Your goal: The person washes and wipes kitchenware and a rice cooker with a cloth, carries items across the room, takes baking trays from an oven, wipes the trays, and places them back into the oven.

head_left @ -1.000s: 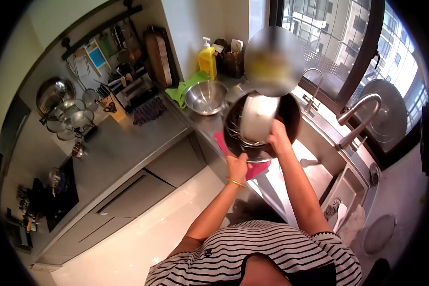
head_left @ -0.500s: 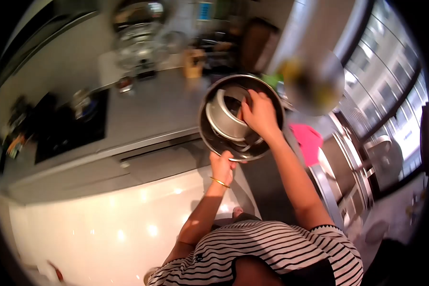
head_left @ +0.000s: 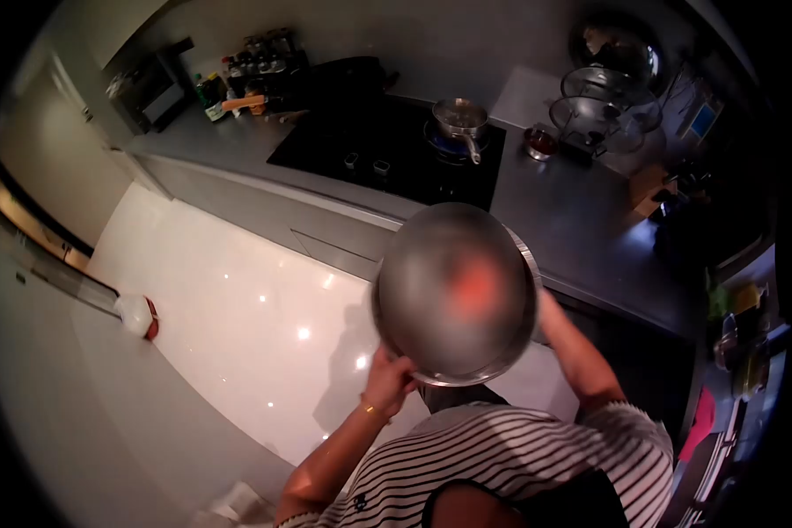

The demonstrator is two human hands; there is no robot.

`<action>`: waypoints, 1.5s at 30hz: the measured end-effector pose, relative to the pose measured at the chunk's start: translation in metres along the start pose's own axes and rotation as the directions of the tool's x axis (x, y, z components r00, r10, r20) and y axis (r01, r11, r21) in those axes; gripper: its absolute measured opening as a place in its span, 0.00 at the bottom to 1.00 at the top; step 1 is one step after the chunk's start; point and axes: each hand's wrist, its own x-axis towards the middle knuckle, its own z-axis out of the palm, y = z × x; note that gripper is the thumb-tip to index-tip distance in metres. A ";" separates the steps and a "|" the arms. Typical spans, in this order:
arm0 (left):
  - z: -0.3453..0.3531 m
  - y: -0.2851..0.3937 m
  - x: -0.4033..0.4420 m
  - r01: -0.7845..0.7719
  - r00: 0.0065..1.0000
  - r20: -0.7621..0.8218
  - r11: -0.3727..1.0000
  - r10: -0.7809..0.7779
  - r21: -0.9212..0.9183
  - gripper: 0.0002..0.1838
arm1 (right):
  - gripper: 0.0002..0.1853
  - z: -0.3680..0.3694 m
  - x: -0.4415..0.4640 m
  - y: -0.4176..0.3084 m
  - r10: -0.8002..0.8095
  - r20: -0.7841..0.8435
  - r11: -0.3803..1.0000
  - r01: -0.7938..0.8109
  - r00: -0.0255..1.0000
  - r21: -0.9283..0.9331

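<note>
A round stainless-steel bowl is held up in front of my body, over the floor by the counter. My left hand grips its lower left rim, fingers wrapped over the edge. Filling most of the bowl's outline is a smooth, blurred grey metal surface with a reddish smear on it. I cannot make out whether this is the bowl's inside or another metal piece in front. My right forearm reaches to the bowl's right side, and the hand's fingers are hidden behind the metal.
On the black cooktop, a small saucepan sits over a blue flame, its handle pointing toward me. Bottles stand at the far left of the counter. A small glass bowl and a knife block are to the right.
My view has swung left toward the cooktop. The bowl has come away from the counter's corner. The smaller metal pot that was inside it, with my right hand in it, is no longer recognisable.
</note>
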 end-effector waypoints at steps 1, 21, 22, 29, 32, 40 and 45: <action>-0.031 0.014 0.005 0.026 0.997 -0.077 0.999 -0.022 0.046 0.23 | 0.22 0.078 -0.013 0.005 -0.025 -0.070 0.962 0.043 0.997 0.271; -0.569 0.524 0.056 -0.274 0.733 -0.499 0.872 0.462 0.405 0.30 | 0.25 0.841 0.503 0.164 0.213 0.597 0.861 0.140 0.773 -0.488; -0.600 0.556 0.067 -0.266 0.738 -0.475 0.854 0.479 0.447 0.31 | 0.25 0.871 0.526 0.160 0.190 0.586 0.857 0.159 0.787 -0.491; -0.810 0.803 0.143 -0.455 0.716 -0.344 0.780 0.608 0.430 0.44 | 0.26 1.106 0.724 0.160 0.173 0.577 0.817 0.211 0.799 -0.537; -0.927 0.872 0.146 -0.513 0.660 -0.237 0.658 0.713 0.551 0.50 | 0.26 1.236 0.811 0.195 0.266 0.619 0.795 0.195 0.739 -0.575; -1.277 1.059 0.159 0.027 0.500 -0.356 0.397 0.789 0.917 0.74 | 0.27 1.626 0.986 0.317 0.389 0.737 0.780 0.227 0.553 -0.583; -1.477 1.223 0.190 -0.494 0.446 -0.299 0.511 0.843 0.704 0.65 | 0.28 1.821 1.099 0.368 0.324 0.753 0.813 0.238 0.573 -0.531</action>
